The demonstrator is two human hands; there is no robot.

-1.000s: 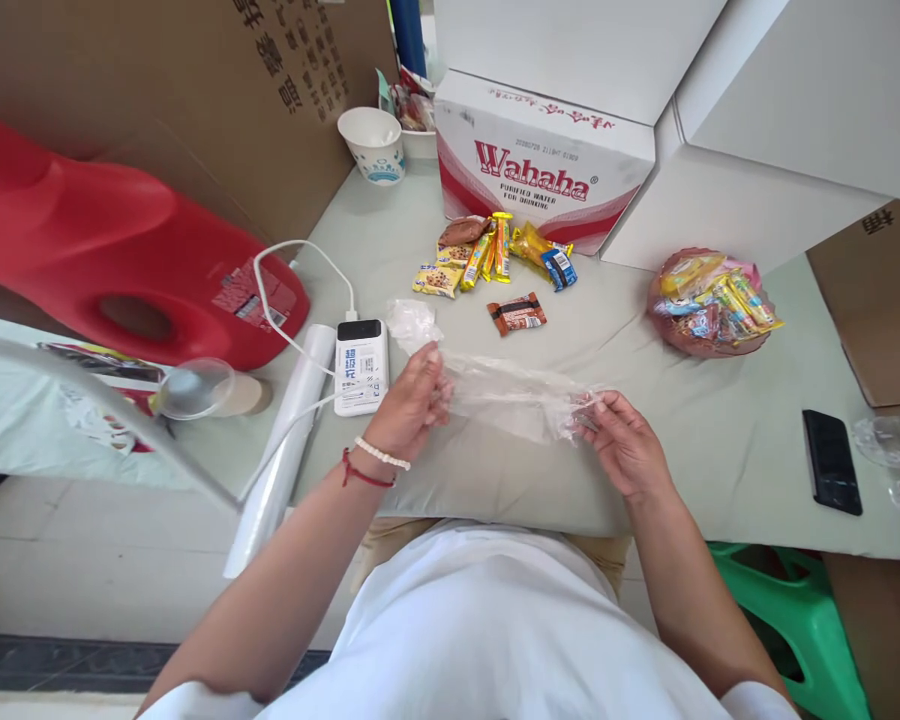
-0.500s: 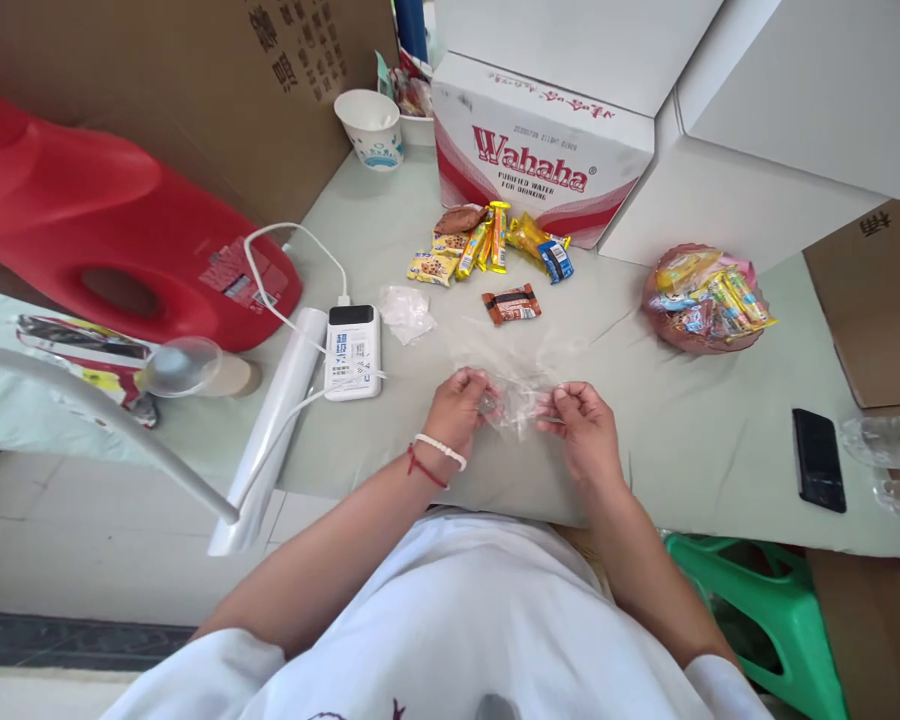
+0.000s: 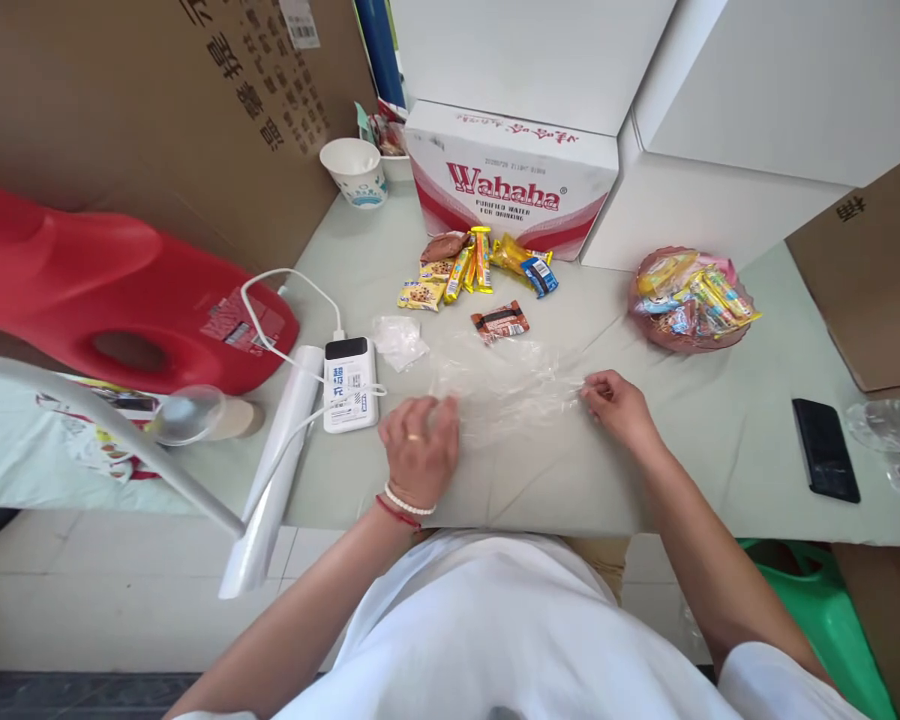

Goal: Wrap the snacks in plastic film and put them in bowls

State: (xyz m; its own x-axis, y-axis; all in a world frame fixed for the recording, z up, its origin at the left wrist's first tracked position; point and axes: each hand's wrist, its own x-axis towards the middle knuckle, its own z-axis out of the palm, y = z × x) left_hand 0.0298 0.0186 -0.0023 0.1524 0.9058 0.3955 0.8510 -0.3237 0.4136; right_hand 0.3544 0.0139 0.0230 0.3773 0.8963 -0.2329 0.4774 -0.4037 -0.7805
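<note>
A thin, crumpled sheet of clear plastic film (image 3: 506, 385) is spread on the table in front of me. My right hand (image 3: 619, 408) pinches its right edge between thumb and fingers. At the film's left side is my left hand (image 3: 422, 450), back up, with bent fingers smeared by motion; whether they grip the edge is unclear. A brown-wrapped snack (image 3: 500, 322) lies just beyond the film. Behind it is a loose group of small packets, among them yellow stick packets (image 3: 481, 260), a yellow cookie packet (image 3: 421, 294) and a blue packet (image 3: 539, 277).
On the left are a white power bank (image 3: 349, 385) with cables, a crumpled white wrapper (image 3: 400, 342), a white roll (image 3: 277, 470) and a red jug (image 3: 120, 300). A snack-filled bowl (image 3: 649, 328) and a phone (image 3: 825, 450) sit right. A Wahaha carton (image 3: 510, 185) stands behind.
My hands have moved apart, the left one leftward and the right one rightward. The film, bunched between them before, is now spread wider. The whole view has shifted slightly.
</note>
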